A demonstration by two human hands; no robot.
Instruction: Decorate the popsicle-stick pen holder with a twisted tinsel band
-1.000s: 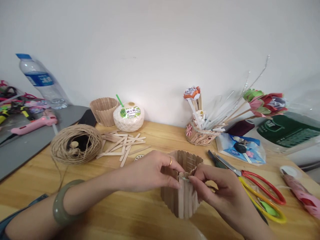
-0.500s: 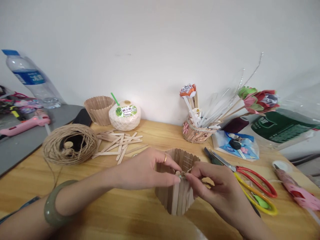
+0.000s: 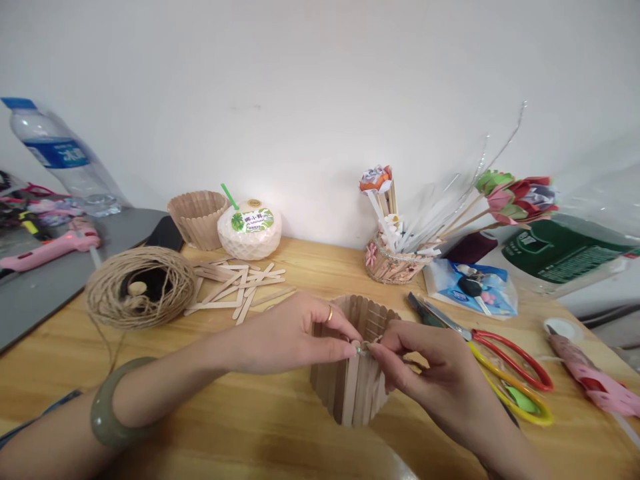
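Note:
A round holder made of upright popsicle sticks (image 3: 353, 393) stands on the wooden table (image 3: 260, 427) in front of me. My left hand (image 3: 295, 333) pinches its near rim from the left, thumb and fingers closed on the stick tops. My right hand (image 3: 430, 373) pinches the same spot from the right, fingertips meeting the left ones at the rim. A gold ring sits on my left hand and a green bangle (image 3: 107, 407) on that wrist.
Loose popsicle sticks (image 3: 240, 287), a twine ball (image 3: 140, 287), another stick cup (image 3: 197, 217) and a coconut drink (image 3: 249, 230) lie at the back left. Red and yellow scissors (image 3: 505, 373), a glue gun (image 3: 595, 380) and a decorated holder with paper flowers (image 3: 400, 260) stand right. A water bottle (image 3: 60, 157) leans far left.
My view shifted slightly right and down, so things slid left in frame. Both hands stay pinched on the holder's near rim, with only small finger movements.

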